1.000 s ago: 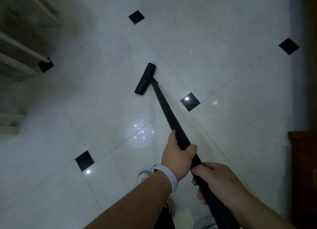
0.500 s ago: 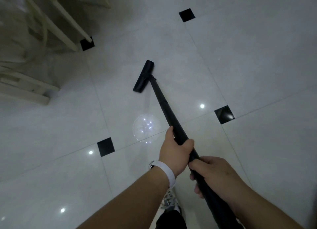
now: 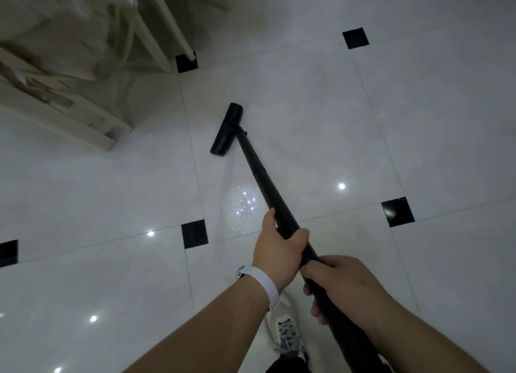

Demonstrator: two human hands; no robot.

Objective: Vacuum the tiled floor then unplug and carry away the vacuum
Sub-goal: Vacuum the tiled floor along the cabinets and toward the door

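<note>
A black vacuum wand [image 3: 261, 174] slants from the lower right up to a flat black floor nozzle [image 3: 226, 130] resting on the white tiled floor [image 3: 321, 116]. My left hand [image 3: 277, 250], with a white wristband, is wrapped around the wand about midway. Just behind it my right hand [image 3: 340, 283] grips the wand lower down. The vacuum's body, cord and plug are out of frame.
Pale wooden furniture legs [image 3: 156, 32] and a beam [image 3: 64, 121], draped with light cloth [image 3: 55, 24], fill the upper left, close to the nozzle. Small black inset tiles [image 3: 194, 234] dot the floor. My white sneaker [image 3: 287, 333] shows below my arms.
The view has swung toward the furniture, which now fills more of the upper left. The nozzle sits nearer the furniture legs; both hands keep the same grip on the wand.
</note>
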